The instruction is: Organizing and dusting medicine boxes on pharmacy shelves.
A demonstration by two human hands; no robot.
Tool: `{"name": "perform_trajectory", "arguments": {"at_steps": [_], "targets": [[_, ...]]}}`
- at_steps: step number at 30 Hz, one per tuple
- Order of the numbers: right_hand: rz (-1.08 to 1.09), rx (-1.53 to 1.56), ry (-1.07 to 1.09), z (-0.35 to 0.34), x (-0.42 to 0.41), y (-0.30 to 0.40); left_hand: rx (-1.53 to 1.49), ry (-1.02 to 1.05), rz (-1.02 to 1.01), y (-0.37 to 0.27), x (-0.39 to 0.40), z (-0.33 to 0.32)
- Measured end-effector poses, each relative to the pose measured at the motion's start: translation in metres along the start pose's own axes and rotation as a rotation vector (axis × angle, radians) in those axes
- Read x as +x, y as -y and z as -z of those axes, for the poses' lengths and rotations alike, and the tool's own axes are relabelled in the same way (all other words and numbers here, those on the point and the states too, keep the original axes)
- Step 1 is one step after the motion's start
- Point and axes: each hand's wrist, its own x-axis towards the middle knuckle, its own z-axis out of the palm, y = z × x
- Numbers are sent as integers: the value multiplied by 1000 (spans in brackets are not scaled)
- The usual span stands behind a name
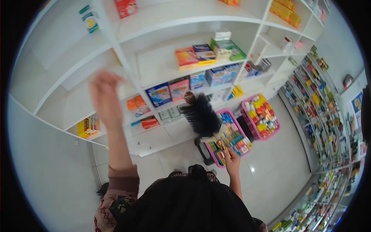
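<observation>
My right hand [232, 163] is closed around the handle of a feather duster [200, 117] with dark feathers. The feathered head points up and away from me, in front of the lower shelves and partly over a pink plastic basket [213, 156] of small boxes. Raised at the left is my left hand [105, 94], in front of the white shelf unit [162, 24]. Motion blurs its fingers, so I cannot tell whether they are apart or closed. No object shows clearly in it.
Boxed products [187, 57] stand on the middle shelves, with blue and pink packs [158, 95] below. A second pink basket [272, 134] full of packets sits on the tiled floor [268, 171]. Stocked display racks [321, 95] line the right side. Beside the nearer basket is a black frame [203, 153].
</observation>
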Motion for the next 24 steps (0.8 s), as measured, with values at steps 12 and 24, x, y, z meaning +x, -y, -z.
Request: {"name": "perform_trajectory", "arguments": {"at_steps": [12,24], "targets": [[-273,-75,-265,171,-3,-65,598,828,919,232,-346,-144],[-530,35,-300,230,-2,-133,1095,1017,827,356,-443,-230]]}}
